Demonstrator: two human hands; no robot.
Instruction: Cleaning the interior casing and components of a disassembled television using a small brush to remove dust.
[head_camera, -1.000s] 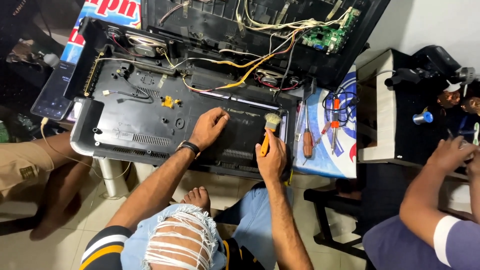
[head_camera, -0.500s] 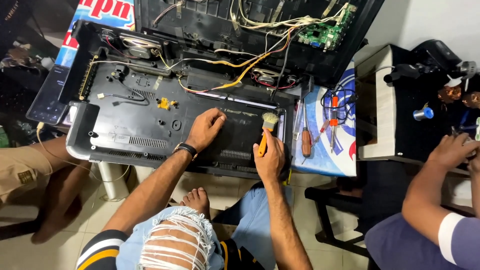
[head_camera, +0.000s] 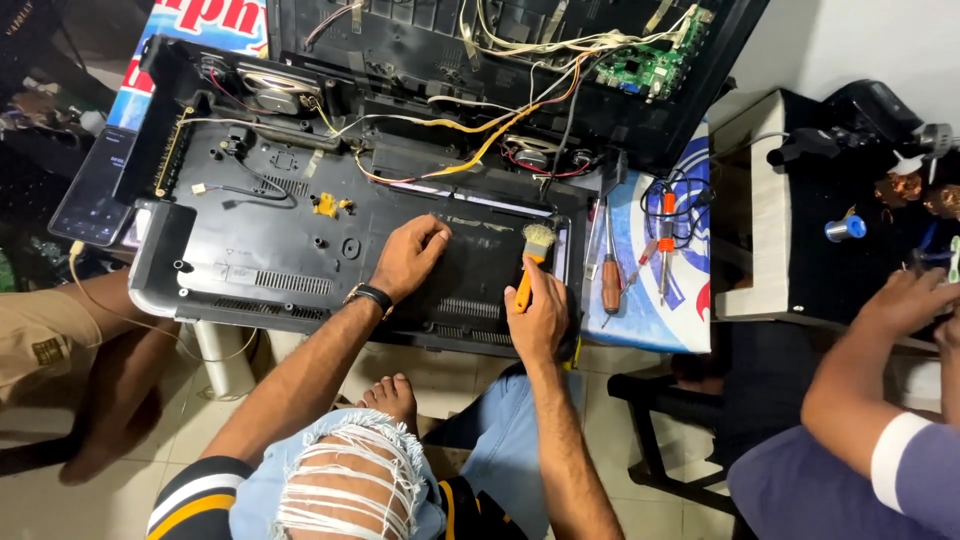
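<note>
Gripping a small orange-handled brush (head_camera: 529, 262), the right hand (head_camera: 538, 318) is closed around it, bristles on the black television back panel (head_camera: 290, 250). The left hand (head_camera: 405, 258) lies open, flat on that panel. Screwdrivers (head_camera: 610, 270) rest on a blue-and-white printed sheet (head_camera: 640, 320) on the desk.

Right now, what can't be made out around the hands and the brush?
- Head view: brush handle's lower end, hidden inside the right hand.
- Panel surface under the left hand, covered by the palm.
- Green circuit board parts, too small to tell.
- Open back cover, cut off by the top edge.
- Co-worker's hand at the right edge: what it holds is cut off.
</note>
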